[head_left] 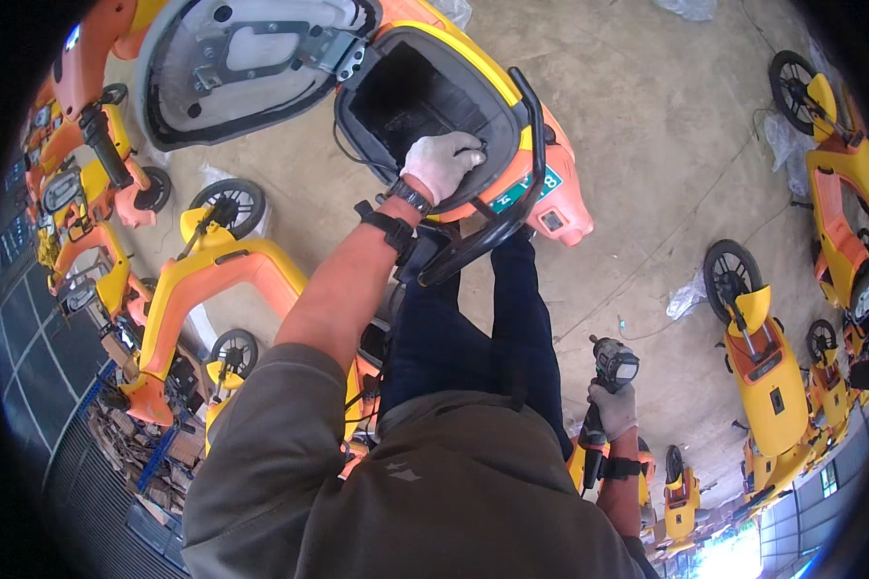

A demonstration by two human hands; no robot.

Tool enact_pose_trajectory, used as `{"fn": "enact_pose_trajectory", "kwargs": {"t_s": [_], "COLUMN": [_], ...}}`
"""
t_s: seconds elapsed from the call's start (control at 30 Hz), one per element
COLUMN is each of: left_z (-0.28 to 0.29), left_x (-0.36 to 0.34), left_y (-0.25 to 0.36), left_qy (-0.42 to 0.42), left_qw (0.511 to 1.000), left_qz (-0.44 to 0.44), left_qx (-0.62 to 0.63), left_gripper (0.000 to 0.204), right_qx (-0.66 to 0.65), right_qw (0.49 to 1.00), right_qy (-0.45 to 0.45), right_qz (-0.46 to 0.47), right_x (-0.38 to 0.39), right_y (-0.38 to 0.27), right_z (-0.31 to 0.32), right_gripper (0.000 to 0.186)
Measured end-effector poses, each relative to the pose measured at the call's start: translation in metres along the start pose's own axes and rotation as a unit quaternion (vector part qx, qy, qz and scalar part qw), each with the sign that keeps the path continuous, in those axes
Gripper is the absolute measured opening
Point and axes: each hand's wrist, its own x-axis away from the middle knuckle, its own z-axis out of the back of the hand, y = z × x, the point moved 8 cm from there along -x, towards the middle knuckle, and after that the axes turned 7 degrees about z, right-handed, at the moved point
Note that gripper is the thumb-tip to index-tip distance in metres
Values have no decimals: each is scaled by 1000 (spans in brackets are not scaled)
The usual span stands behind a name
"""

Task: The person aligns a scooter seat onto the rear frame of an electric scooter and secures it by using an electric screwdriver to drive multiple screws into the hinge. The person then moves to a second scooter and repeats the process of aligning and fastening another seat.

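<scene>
An orange and yellow scooter [567, 193] stands in front of me, its seat lid [251, 68] tipped up to the left. Beneath the lid gapes a dark storage compartment [497, 121]. My left hand [442, 164], in a pale glove, is over the compartment's near rim. Its fingers are curled and pinched together; whatever may be between them is too small to make out. A black grab bar [492, 236] curves round the scooter's rear, beside that hand. Low on the right, my gloved right hand [615, 410] grips a cordless power driver [613, 362], held away from the scooter.
Yellow and orange scooters [768, 386] line the right side, several more [227, 280] the left. Clear plastic wrap [686, 294] lies on the concrete floor [637, 174]. Brown scrap material [130, 434] is piled at the lower left, by a dark wall.
</scene>
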Motion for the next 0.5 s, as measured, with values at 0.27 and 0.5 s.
{"fn": "enact_pose_trajectory", "kwargs": {"t_s": [0.27,0.5], "left_z": [-2,-6], "left_x": [-4,-6], "left_y": [1,-11], "left_qy": [-13,-55], "left_qw": [999,986], "left_qz": [24,81], "left_qx": [44,137], "left_gripper": [24,21], "right_qx": [17,10], "right_qw": [1000,999], "right_qy": [-25,-11], "right_qz": [3,46], "right_x": [-8,-7], "right_y": [-3,-25], "right_z": [-4,-6], "right_gripper": [16,13]}}
